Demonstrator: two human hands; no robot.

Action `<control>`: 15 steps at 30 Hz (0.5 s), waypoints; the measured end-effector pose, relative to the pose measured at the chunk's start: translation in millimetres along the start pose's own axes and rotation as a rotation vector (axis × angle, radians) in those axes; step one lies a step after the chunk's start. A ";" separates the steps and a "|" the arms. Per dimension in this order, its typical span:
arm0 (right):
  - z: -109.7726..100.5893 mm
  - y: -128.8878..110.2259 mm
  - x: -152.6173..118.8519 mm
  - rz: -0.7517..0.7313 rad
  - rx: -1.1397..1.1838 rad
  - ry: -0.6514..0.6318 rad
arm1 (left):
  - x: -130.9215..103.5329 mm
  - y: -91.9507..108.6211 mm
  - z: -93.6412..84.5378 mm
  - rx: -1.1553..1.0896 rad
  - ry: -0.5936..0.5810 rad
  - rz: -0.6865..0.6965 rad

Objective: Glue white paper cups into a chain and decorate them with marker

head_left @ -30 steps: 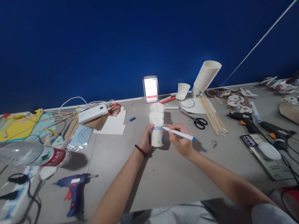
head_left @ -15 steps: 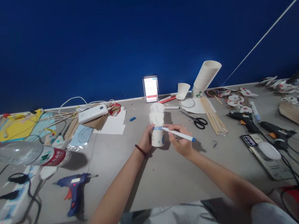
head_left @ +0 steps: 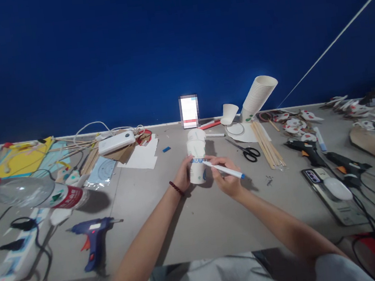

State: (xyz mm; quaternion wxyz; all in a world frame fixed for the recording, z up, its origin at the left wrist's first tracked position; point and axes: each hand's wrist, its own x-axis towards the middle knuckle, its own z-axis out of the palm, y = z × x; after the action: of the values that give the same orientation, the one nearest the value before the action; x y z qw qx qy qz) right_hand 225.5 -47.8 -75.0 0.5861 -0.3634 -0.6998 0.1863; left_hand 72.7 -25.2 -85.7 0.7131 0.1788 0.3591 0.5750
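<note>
White paper cups [head_left: 198,172], joined one above another, stand on the table in front of me, with blue marks around the middle. My left hand [head_left: 184,173] is closed on their left side, a dark red bead bracelet at its wrist. Held in my right hand [head_left: 227,179] is a white marker [head_left: 227,170] with a blue end; its tip meets the cups at the blue marks. A small blue cap [head_left: 166,149] lies to the left of the cups.
Scissors [head_left: 250,153], wooden sticks [head_left: 267,146] and a leaning cup stack [head_left: 260,96] are at the right, with black glue guns [head_left: 348,168] and a phone [head_left: 332,204] beyond. At left are a bottle [head_left: 36,191], a blue glue gun [head_left: 93,238] and a power strip [head_left: 26,247].
</note>
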 end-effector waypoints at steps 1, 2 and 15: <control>0.1 -0.1 -0.1 -0.006 0.008 0.002 | -0.1 0.1 0.4 0.001 0.005 0.001; 0.2 -0.3 -0.2 -0.011 0.016 0.003 | -0.2 0.4 0.8 0.003 0.009 0.001; 0.1 0.4 -2.2 -0.010 0.013 -0.017 | -1.3 2.3 4.6 -0.001 0.013 0.013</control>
State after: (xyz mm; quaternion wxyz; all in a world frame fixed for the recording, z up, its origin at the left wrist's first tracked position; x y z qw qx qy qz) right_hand 225.6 -49.1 -76.8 0.5832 -0.3545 -0.7056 0.1908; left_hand 74.3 -25.0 -80.6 0.7072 0.1768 0.3622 0.5809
